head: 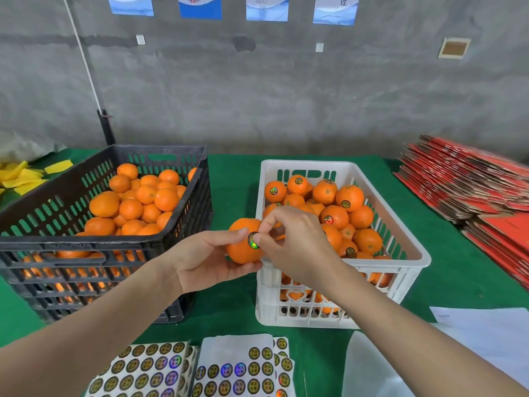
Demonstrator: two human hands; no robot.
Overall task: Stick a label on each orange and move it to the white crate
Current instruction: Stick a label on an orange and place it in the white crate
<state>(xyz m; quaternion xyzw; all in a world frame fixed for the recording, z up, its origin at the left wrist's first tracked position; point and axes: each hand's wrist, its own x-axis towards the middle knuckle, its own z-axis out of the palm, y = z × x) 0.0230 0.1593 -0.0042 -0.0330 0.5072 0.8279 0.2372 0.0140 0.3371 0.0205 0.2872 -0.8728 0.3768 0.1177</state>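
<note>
Green cloth covers the surface (234, 179), above which the left hand (206, 259) cups an orange (240, 250) between black crate (94, 242) and white crate (400, 245), while the right hand (297, 239) pinches a round label (253, 240) against it.

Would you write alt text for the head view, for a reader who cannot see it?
The left hand holds an orange while the right hand holds a round label against it. A black crate of unlabelled oranges stands left, a white crate of labelled oranges right.
</note>
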